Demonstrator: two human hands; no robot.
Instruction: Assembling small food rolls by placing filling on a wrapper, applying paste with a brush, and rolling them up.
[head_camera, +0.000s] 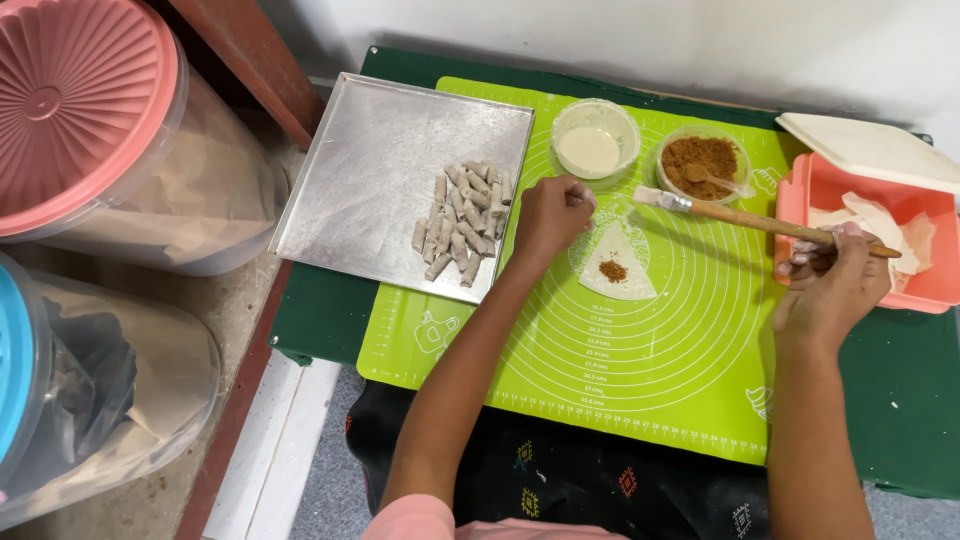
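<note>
**Brush lifted over a filled wrapper as small pastry rolls fill the tray**

A green silicone mat (640, 370) covers the middle of the dark green worktop (900, 400), with a steel tray (370, 170) overlapping its far-left corner and a pink box (850, 190) of spare wrappers, lid ajar, at its far-right edge. On the tray's right side, a heap of finished rolls (462, 220) lies close to the mat. Two clear tubs stand along the mat's far edge: one of white paste (590, 150), one of brown filling (700, 160) with a spoon in it.

The work appears to be at the sealing stage: a triangular wrapper (615, 262) lies flat on the mat's far half, a small mound of brown filling at its centre, not yet folded. The right hand (830, 290), near the mat's right edge, has its fingers closed around the wooden handle of a pastry brush (740, 215), whose bristles point toward the tubs, just beyond the wrapper's tip. The left hand (550, 215) is loosely curled, holding nothing visible, its fingers touching or just off the wrapper's far-left edge. The next move likely calls for a light stroke of paste along the wrapper's edges, sparing the filling.
</note>
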